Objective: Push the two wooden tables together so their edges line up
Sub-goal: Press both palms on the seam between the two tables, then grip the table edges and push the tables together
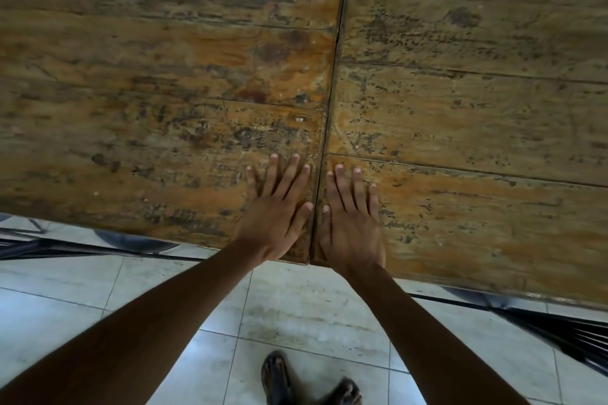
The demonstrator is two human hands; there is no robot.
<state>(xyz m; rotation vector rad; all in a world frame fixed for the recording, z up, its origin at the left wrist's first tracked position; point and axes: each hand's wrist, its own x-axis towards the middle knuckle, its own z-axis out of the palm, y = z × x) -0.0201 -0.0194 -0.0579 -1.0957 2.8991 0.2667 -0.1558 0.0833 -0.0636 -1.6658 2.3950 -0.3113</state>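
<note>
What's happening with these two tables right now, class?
A person stands over two wooden tables, the left hand flat on the left table and the right hand flat on the right table. The tables sit side by side with only a thin seam between, and their near edges look roughly level.
</note>
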